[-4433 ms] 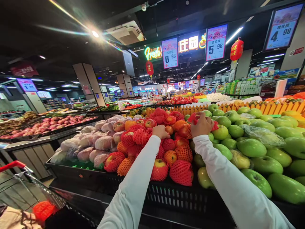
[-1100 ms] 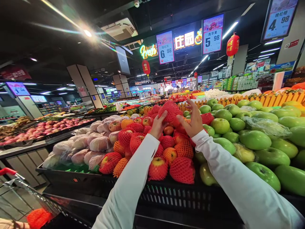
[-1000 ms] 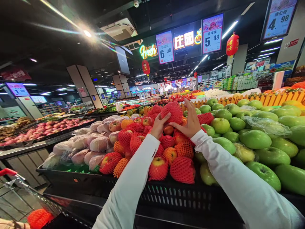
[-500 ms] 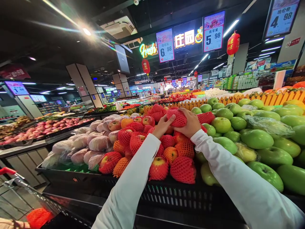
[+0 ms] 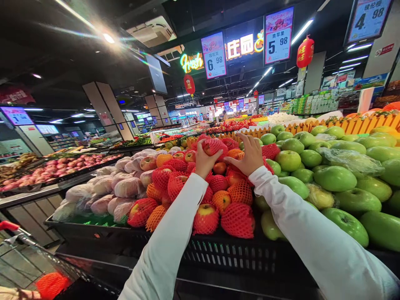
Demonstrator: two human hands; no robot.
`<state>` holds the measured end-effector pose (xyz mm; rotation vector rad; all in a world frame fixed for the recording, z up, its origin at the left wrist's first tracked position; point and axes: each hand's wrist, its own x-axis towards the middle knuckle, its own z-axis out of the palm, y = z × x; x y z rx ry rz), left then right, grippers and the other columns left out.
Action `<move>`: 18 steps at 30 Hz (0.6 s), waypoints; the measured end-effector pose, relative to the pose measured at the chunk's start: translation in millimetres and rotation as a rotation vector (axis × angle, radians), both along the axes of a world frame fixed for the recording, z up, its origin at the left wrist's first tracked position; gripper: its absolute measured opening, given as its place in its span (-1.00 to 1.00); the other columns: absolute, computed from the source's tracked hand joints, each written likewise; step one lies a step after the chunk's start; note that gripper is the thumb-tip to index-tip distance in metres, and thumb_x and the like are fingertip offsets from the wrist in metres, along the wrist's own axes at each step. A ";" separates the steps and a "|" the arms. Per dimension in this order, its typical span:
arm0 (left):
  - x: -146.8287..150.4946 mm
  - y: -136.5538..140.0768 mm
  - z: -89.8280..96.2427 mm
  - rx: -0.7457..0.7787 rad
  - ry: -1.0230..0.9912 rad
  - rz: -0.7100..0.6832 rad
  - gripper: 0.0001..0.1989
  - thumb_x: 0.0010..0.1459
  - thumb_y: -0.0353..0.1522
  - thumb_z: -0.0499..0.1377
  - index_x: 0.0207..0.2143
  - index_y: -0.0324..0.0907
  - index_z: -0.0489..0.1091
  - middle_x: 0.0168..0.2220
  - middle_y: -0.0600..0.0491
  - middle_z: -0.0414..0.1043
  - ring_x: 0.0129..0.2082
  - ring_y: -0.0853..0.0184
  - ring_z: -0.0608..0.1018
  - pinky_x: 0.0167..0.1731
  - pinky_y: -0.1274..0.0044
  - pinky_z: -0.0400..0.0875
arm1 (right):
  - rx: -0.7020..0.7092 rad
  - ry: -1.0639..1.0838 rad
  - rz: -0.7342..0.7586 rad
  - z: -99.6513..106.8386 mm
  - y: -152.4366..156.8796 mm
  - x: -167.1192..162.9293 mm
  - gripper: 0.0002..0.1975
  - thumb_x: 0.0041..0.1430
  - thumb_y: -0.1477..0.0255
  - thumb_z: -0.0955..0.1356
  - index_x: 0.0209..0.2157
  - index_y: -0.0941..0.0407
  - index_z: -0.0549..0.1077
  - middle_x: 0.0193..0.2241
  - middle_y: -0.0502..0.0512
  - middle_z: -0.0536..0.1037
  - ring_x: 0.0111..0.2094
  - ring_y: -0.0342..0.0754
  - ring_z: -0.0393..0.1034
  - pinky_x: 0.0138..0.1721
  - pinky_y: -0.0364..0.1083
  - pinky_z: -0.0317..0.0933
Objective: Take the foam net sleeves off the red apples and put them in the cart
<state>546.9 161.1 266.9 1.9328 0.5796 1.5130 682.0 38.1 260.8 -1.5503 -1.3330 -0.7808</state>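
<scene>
My left hand (image 5: pixel 204 161) is wrapped round an apple in a red foam net (image 5: pixel 215 146), above the heap of red apples. To its right, my right hand (image 5: pixel 250 155) is open, thumb and fingers spread, with nothing in its grasp. It hovers at the back of the heap, close to an apple in an orange net (image 5: pixel 235 153). Below both hands lie several more apples in red and orange nets, among them a red-netted apple (image 5: pixel 206 218) at the front of the black crate (image 5: pixel 231 256).
Green apples (image 5: pixel 336 183) fill the right side. Plastic-wrapped pinkish fruit (image 5: pixel 128 187) lies on the left. A low orange picket fence (image 5: pixel 353 124) runs along the back. A shopping cart (image 5: pixel 28 250) with a red netted item (image 5: pixel 53 285) stands at the lower left.
My right hand has let go of the red-netted apple and opened. My left hand has moved slightly left with the apple still in it.
</scene>
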 end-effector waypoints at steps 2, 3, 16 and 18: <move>-7.8 7.3 1.5 0.120 0.156 0.273 -0.16 -0.04 -0.42 0.39 0.28 -0.16 0.13 0.30 -0.17 0.28 0.28 0.09 0.39 0.30 0.29 0.27 | 0.010 0.013 -0.003 -0.3 1.0 0.5 -0.16 0.06 0.10 0.51 0.29 0.15 0.28 0.14 0.35 0.44 0.14 0.33 0.30 0.17 0.30 0.20; -11.2 10.0 1.7 0.154 0.255 0.372 -0.14 -0.03 -0.46 0.36 0.31 -0.17 0.09 0.32 -0.19 0.25 0.30 0.07 0.37 0.30 0.29 0.27 | 0.007 0.015 0.003 -0.5 1.3 0.2 -0.16 0.07 0.10 0.51 0.29 0.16 0.28 0.13 0.35 0.45 0.14 0.33 0.31 0.17 0.31 0.20; 7.5 14.7 -2.0 0.178 1.223 0.553 -0.35 0.09 -0.26 0.23 0.25 -0.17 0.33 0.34 -0.26 0.23 0.38 -0.17 0.20 0.25 0.09 0.22 | 0.027 0.020 0.036 -0.6 1.2 -1.2 -0.26 0.17 0.14 0.43 0.30 0.16 0.27 0.13 0.32 0.47 0.13 0.29 0.32 0.18 0.26 0.22; 10.9 15.1 -4.7 0.196 1.257 0.510 -0.30 0.08 -0.23 0.24 0.28 -0.21 0.31 0.40 -0.31 0.13 0.41 -0.19 0.15 0.29 0.05 0.15 | 0.016 0.019 0.031 0.0 0.3 -2.2 -0.27 0.18 0.14 0.42 0.29 0.16 0.27 0.14 0.32 0.46 0.13 0.29 0.32 0.18 0.25 0.22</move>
